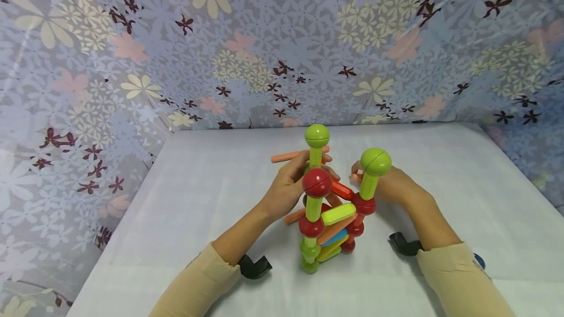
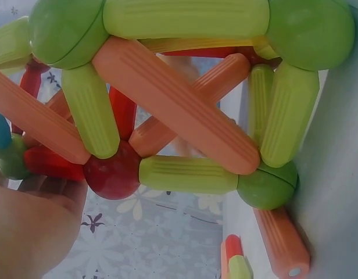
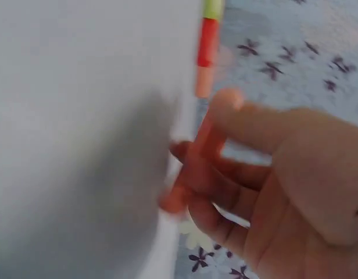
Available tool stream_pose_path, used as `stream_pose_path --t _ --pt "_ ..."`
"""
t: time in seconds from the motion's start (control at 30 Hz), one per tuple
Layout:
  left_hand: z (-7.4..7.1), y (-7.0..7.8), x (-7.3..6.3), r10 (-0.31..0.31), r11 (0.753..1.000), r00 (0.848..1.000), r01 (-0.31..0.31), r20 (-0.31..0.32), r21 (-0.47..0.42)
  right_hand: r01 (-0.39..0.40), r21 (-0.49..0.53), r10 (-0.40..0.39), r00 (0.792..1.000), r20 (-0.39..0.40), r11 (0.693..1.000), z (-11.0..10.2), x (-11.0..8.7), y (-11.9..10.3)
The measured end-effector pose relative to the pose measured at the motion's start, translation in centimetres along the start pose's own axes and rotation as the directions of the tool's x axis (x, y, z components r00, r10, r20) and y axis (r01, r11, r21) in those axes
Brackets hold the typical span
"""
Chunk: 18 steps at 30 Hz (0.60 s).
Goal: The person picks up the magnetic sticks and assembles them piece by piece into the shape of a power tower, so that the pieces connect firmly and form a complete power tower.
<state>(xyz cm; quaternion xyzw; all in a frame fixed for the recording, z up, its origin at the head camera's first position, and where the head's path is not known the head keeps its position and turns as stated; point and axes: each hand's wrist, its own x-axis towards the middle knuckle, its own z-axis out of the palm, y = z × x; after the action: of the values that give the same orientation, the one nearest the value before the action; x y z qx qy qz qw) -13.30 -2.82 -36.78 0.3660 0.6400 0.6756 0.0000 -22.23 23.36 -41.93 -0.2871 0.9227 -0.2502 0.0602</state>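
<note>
A tower of magnetic sticks and balls (image 1: 338,214) stands on the white table, built in green, red, orange, yellow and blue. Green balls (image 1: 317,135) and a red ball (image 1: 317,182) top its upright green sticks. My left hand (image 1: 285,187) reaches round the tower's left side and holds its upper part. In the left wrist view, the left fingers (image 2: 57,189) curl behind a red stick (image 2: 54,162); their tips are hidden. To the tower's right, my right hand (image 1: 396,186) pinches an orange-red stick (image 3: 202,142) between thumb and fingers, blurred in the right wrist view.
Behind the tower lie loose sticks, among them an orange one (image 1: 284,157). A row of green, red and orange pieces (image 3: 208,43) shows past the right hand. Black curved pieces (image 1: 255,267) sit at both forearms. Flowered cloth (image 1: 264,38) rises behind the white tabletop (image 1: 211,170).
</note>
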Motion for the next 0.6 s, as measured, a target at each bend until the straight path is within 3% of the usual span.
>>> stream_pose_path --t 0.1,0.27,0.4,0.47,0.5,0.6 --pt "0.1 0.0 0.0 0.01 1.0 1.0 -0.01 -0.005 0.007 0.021 0.101 -0.016 0.999 -0.048 0.995 -1.3 -0.2 -0.5" --pt "0.2 0.3 0.0 0.016 0.999 0.999 -0.015 -0.029 0.043 0.144 0.28 -0.102 0.982 -0.162 0.949 -3.1 -0.6 -1.8" --pt "0.2 0.6 0.0 0.01 0.998 0.999 -0.007 -0.051 0.065 0.138 0.409 -0.068 0.981 -0.182 0.902 -4.1 -1.2 -3.8" --pt "0.3 0.6 0.0 0.008 0.998 0.998 -0.004 -0.06 0.064 0.13 0.53 -0.026 0.98 -0.199 0.838 -4.5 -1.7 -4.9" --pt "0.3 0.6 0.0 0.006 0.998 0.998 -0.002 -0.064 0.062 0.142 0.597 -0.015 0.977 -0.212 0.789 -4.7 -1.9 -5.6" --pt "0.3 0.5 0.0 0.004 0.999 0.998 0.0 -0.069 0.049 0.21 0.769 -0.02 0.968 -0.248 0.603 -5.0 -2.6 -7.5"
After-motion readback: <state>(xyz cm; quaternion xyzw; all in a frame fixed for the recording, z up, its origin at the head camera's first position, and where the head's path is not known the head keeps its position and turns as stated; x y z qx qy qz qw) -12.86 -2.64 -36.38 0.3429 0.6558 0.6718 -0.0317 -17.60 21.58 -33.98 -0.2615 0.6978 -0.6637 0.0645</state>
